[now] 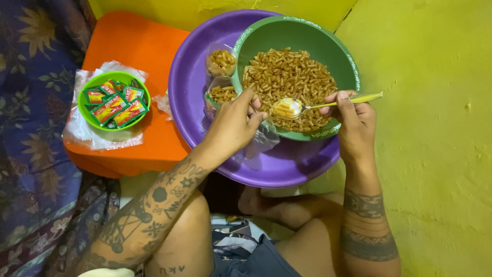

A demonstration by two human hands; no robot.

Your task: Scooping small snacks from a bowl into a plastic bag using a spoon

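Work in hand: I am spooning fried macaroni snack [289,77] out of the green bowl [328,46] into a clear plastic bag [259,141].
Done, as I judge it: two filled bags [221,62] lie in the purple basin, along its far left side, just beside the green bowl's left rim.
Left, as I judge it: the green bowl is well over half full, so most of the packing remains; the bag I hold looks empty.
Left hand [233,125]: my fingers pinch the mouth of the clear bag, gripping it at the near left rim of the green bowl.
Right hand [354,123]: my fingers are closed around the handle of a metal spoon [294,107], whose bowl sits over the macaroni near the bag's mouth, lightly loaded.
Green bowl: one, resting inside the purple basin [189,87] against its far right side.
Purple basin: one, on the floor, its left edge touching the orange stool.
Orange stool [138,43]: one, to the left.
Small green bowl [84,110]: one, near the stool's left edge, on crumpled clear plastic [77,133].
Seasoning sachets [115,105]: red and green, about six showing in the small bowl; the stack hides any below.
Spoons: one.
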